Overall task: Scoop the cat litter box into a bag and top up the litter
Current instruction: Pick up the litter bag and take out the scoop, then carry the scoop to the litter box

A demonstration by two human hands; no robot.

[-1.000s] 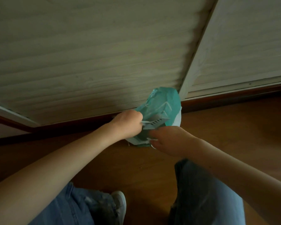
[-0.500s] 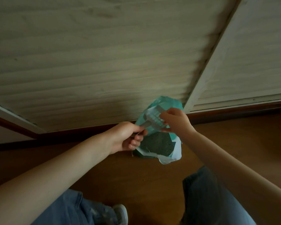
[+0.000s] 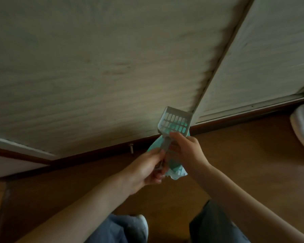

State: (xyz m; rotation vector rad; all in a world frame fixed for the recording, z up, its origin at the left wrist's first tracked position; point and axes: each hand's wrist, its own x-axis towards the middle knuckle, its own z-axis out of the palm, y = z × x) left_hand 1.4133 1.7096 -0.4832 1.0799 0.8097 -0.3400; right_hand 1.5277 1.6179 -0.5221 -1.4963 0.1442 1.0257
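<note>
A grey slotted litter scoop (image 3: 175, 122) stands upright in front of the pale door panels, its head up. My left hand (image 3: 147, 170) grips the lower end of its handle. My right hand (image 3: 187, 149) pinches the handle just under the scoop's head. Behind and below both hands sits the teal bag (image 3: 176, 170) on the wooden floor, mostly hidden by them. The white rim of the litter box (image 3: 301, 127) shows at the right edge, apart from both hands.
Pale sliding door panels (image 3: 112, 76) fill the upper view, above a dark floor track. A small metal door stop (image 3: 131, 148) sticks up at the track, left of the bag. My jeans-clad knees and a white shoe (image 3: 143, 223) are at the bottom.
The scoop has come up out of the bag and now stands upright. My right hand slid to the handle under its head. The view shifted, bringing the litter box in at the right.
</note>
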